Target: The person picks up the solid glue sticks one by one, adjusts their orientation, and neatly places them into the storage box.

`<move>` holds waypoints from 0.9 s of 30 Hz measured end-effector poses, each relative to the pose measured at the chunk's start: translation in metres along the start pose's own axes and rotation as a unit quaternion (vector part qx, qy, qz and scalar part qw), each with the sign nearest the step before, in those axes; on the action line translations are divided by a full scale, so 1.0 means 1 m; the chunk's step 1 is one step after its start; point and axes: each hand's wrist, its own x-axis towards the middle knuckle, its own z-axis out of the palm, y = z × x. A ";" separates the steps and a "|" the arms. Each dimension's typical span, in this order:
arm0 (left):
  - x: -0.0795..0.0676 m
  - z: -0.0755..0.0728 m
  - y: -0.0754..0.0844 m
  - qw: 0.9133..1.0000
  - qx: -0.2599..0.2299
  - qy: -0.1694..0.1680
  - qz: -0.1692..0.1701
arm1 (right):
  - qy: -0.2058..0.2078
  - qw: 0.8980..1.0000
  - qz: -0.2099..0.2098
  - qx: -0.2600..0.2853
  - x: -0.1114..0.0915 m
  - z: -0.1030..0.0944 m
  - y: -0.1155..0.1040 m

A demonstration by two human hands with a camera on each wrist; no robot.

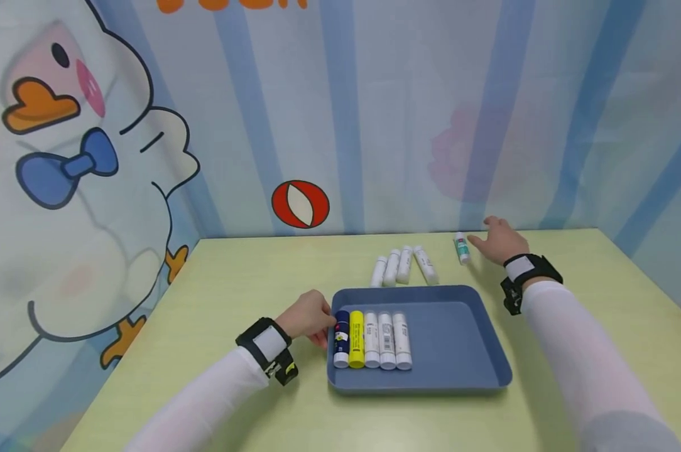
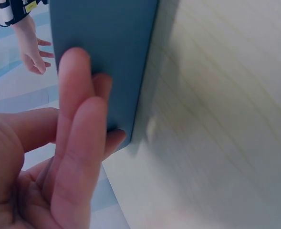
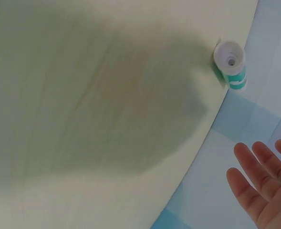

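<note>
tray (image 1: 459,339) pinched at left rim by left hand (image 1: 308,317), seemingly for steadiness; right hand (image 1: 501,242) held loosely spread, empty, near green tube (image 1: 462,248).

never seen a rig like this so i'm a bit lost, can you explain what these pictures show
There is no robot here, just a person's left hand and right hand, both bare. The wide picture comes from a camera worn on the head; the two close ones come from wrist cameras, one on each arm. On the table stands a tray holding a navy tube, a yellow tube and three white tubes. Behind it lie four white tubes and, farther right, a green tube. The left hand grips the tray's left edge. The right hand is beside the green tube, holding nothing.
</note>
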 end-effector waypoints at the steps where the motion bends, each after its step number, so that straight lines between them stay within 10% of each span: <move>1: 0.000 0.000 0.000 1.000 -0.002 0.000 -0.001 | 0.000 1.000 -0.001 -0.010 0.003 0.001 -0.002; 17: 0.001 -0.002 -0.003 1.000 0.002 -0.004 0.007 | -0.078 0.996 -0.001 -0.033 0.036 0.032 0.011; 27: 0.003 -0.003 -0.008 1.000 -0.007 -0.014 0.012 | -0.052 0.996 -0.032 -0.063 0.034 0.037 0.010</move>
